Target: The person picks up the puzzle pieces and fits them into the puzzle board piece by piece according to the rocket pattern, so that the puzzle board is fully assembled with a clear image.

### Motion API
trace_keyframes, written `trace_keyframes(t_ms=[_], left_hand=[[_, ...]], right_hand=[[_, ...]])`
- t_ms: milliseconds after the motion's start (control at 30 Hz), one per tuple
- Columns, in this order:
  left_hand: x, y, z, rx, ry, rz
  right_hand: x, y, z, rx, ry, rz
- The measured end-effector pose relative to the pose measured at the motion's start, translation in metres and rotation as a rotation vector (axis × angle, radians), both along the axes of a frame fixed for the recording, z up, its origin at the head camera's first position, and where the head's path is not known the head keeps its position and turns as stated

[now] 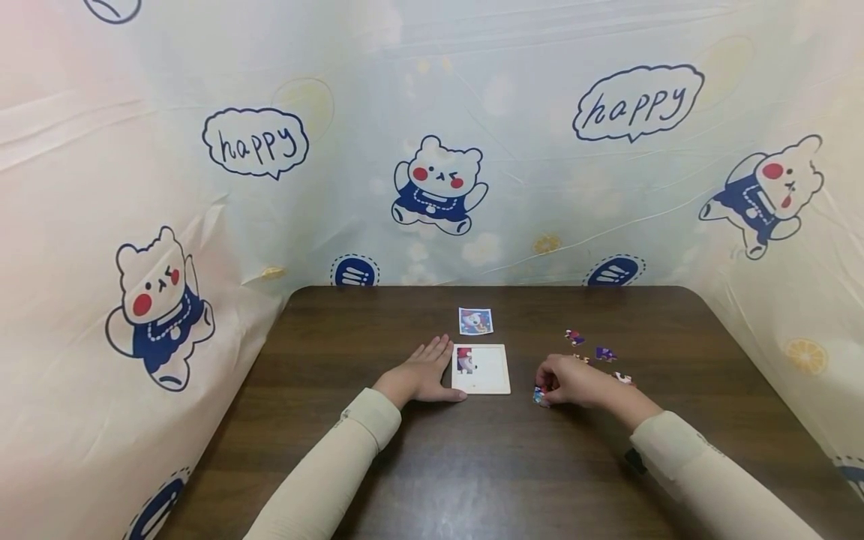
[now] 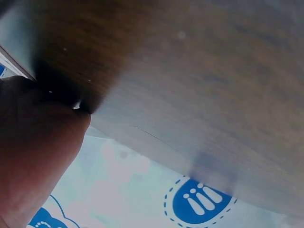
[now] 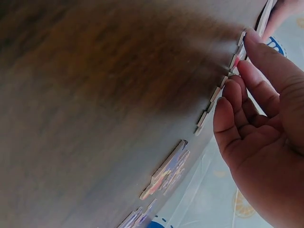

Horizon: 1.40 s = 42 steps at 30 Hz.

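My left hand [image 1: 424, 373] lies with straight fingers on the table along the left side of a white puzzle tray [image 1: 494, 375]. Its thumb reaches the tray's lower left corner. Inside the tray, a picture section of puzzle [image 1: 465, 361] fills the upper left; the rest of the base is white. To the right of the tray, my right hand [image 1: 570, 381] pinches a colourful puzzle piece [image 1: 538, 396] between thumb and fingers, low at the tabletop. The right wrist view shows the fingertips [image 3: 254, 37] at the piece's edge, its face mostly hidden.
Several loose puzzle pieces [image 1: 605, 353] lie beyond and beside the right hand. A small printed picture card [image 1: 475, 321] sits just behind the tray. Under the right sleeve a dark object [image 1: 634, 460] partly shows. Patterned cloth [image 1: 364, 195] hangs around the brown table [image 1: 432, 465].
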State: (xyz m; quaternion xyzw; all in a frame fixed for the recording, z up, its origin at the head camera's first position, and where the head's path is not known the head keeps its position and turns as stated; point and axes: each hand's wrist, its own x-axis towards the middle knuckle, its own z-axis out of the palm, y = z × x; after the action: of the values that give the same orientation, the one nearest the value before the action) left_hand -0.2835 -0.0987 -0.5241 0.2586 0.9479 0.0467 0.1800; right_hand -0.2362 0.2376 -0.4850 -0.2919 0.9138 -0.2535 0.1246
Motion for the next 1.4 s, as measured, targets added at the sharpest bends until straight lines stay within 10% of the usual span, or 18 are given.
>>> trace_keyframes(t_ms=[1400], left_hand=[[-0.0012, -0.0021, -0.0036, 0.002, 0.017, -0.011]], right_hand=[[-0.0101, -0.0061, -0.0024, 0.001, -0.005, -0.037]])
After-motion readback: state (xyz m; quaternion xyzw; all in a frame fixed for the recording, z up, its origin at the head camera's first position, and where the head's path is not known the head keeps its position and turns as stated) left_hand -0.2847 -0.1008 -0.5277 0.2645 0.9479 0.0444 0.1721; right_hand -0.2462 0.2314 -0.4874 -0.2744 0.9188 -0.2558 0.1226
